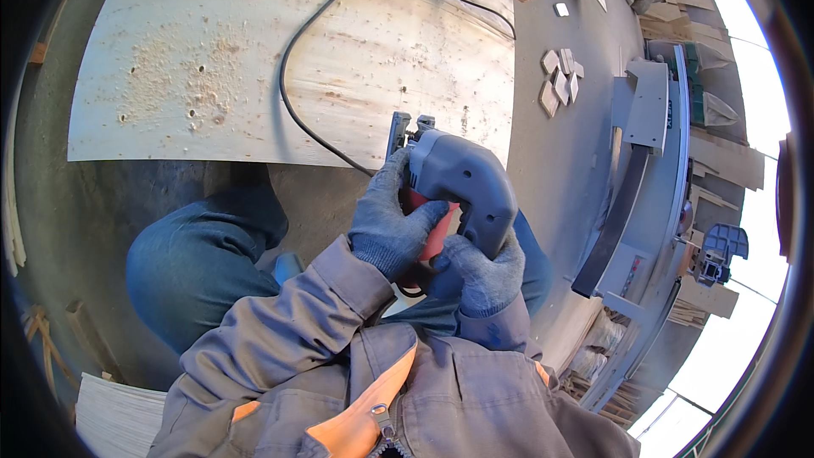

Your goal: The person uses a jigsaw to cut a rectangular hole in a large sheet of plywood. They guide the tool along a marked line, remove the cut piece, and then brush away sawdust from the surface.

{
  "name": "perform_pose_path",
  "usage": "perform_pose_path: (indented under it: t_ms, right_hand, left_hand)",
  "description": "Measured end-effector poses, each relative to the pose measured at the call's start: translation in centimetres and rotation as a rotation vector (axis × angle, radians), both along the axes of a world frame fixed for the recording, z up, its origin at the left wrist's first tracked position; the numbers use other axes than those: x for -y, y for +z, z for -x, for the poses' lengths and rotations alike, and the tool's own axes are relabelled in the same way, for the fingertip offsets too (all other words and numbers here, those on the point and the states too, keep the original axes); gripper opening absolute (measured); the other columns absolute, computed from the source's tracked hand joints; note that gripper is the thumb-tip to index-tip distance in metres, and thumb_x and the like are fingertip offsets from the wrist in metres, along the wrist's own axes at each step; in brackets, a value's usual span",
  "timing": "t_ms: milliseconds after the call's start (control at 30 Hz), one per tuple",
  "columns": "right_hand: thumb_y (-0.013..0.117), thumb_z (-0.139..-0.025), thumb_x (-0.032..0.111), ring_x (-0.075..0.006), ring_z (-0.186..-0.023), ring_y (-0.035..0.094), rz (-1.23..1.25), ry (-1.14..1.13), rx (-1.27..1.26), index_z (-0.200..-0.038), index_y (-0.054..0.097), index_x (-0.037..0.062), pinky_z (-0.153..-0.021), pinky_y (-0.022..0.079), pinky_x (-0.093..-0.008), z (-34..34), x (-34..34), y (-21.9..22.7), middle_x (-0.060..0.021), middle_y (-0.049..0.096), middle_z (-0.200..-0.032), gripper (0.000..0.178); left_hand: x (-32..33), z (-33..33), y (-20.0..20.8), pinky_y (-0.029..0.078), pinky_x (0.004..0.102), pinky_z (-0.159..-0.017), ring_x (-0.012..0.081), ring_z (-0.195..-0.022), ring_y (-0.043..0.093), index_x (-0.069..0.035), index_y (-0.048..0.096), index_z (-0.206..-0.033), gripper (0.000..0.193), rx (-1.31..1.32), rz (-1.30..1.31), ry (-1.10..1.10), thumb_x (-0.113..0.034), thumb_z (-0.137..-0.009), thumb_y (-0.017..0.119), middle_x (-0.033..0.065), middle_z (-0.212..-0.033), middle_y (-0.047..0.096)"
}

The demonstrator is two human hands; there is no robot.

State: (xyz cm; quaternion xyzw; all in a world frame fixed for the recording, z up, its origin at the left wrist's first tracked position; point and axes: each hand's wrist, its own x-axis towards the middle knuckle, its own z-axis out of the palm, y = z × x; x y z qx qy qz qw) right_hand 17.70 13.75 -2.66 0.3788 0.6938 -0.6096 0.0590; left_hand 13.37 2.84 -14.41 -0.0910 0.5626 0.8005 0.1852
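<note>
A grey and red power saw (468, 174) is held up in front of the body, over the lap and close to the near edge of a big pale wood board (212, 13). It is gripped by both gloved hands. The left hand (386, 220) is wrapped around its left side, near the front; the back end is clutched by the right hand (490, 276), lower and to the right.

The saw's long side is slanted, from the metal foot (397, 134) at the upper left down to the right hand. The board is placed straight ahead of both hands, and the left hand is set nearer to it. The foot is seen over the board's near edge, toward the right corner; whether wood is touched by it cannot be told. A black cord (292, 102) is laid across the board.
</note>
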Motion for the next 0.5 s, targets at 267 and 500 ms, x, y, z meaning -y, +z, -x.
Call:
perform_pose_path:
  t_ms: [267, 500]
  right_hand:
    - [0.077, -0.084, -0.007, -0.0200, -0.076, 0.072, -0.050, 0.004, -0.051, -0.122, 0.062, -0.0016, -0.065, 0.060, -0.0364, -0.2, -1.2, 1.8, -0.0102, 0.071, -0.095, 0.041]
    - [0.075, -0.083, -0.007, -0.0248, -0.068, 0.072, 0.017, -0.062, -0.147, -0.122, 0.059, -0.0055, -0.063, 0.061, -0.0382, -0.2, -1.9, 2.6, -0.0144, 0.069, -0.090, 0.042]
  left_hand:
    - [3.0, 2.1, -4.1, 0.059, 0.0412, -0.090, 0.0312, -0.102, 0.074, 0.000, 0.062, -0.136, 0.039, -0.018, 0.484, -0.183, -0.020, -0.103, 0.061, 0.0253, -0.118, 0.072]
    - [3.9, 1.8, -5.3, 0.055, 0.0469, -0.099, 0.0426, -0.114, 0.068, -0.011, 0.068, -0.133, 0.038, -0.148, 0.693, -0.478, -0.025, -0.099, 0.058, 0.0227, -0.122, 0.071]
